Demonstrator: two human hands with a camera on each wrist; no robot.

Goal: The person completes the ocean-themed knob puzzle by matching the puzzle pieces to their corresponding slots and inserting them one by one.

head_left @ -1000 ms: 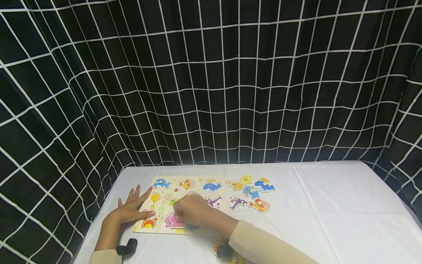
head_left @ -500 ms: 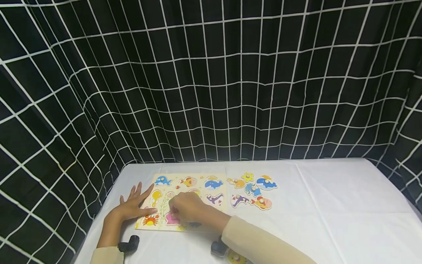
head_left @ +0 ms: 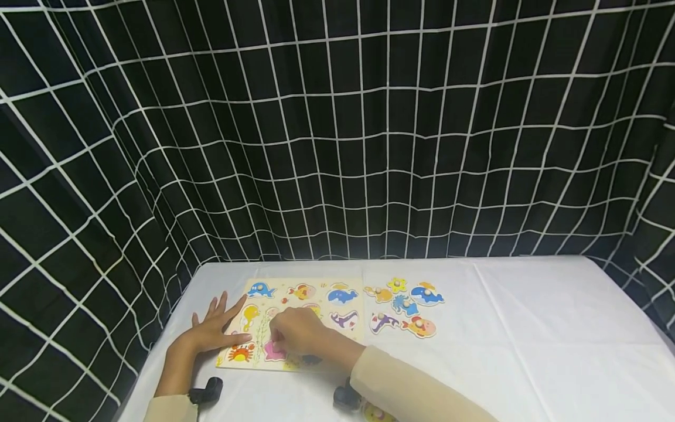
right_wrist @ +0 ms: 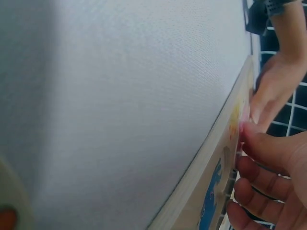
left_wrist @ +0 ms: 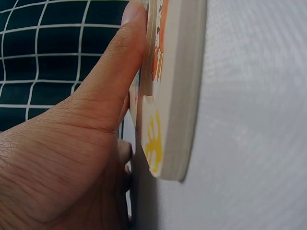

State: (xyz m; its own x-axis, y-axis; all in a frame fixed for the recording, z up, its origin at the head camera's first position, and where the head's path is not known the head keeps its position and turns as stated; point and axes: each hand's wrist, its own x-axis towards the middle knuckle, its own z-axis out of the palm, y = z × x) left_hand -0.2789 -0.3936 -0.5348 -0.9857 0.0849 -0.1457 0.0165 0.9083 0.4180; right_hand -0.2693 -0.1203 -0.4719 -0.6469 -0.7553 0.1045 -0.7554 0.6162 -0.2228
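Observation:
A wooden peg puzzle board (head_left: 319,282) with sea-animal pictures lies on the white table. My right hand (head_left: 300,331) is over its front part, thumb and fingertips pinching a pink puzzle piece (head_left: 274,352). That piece overlaps the pink spot on the board, and the hand covers part of it. In the right wrist view the thumb and forefinger meet at a sliver of pink. My left hand (head_left: 211,329) rests on the board's left edge, fingers spread. Its thumb lies above the crab picture (head_left: 241,353); the left wrist view shows the thumb along the board's edge.
Several loose knobbed pieces lie right of the board, among them a blue whale (head_left: 426,295), a yellow star (head_left: 396,285) and a red-and-yellow fish (head_left: 419,326). A yellow piece (head_left: 377,413) is partly under the right sleeve. A black grid-patterned curtain (head_left: 390,146) stands behind the table.
My right hand has shifted slightly left with the pink piece, which now sits more squarely over the pink picture. My left hand has stayed at the board's edge. The head view has tilted slightly.

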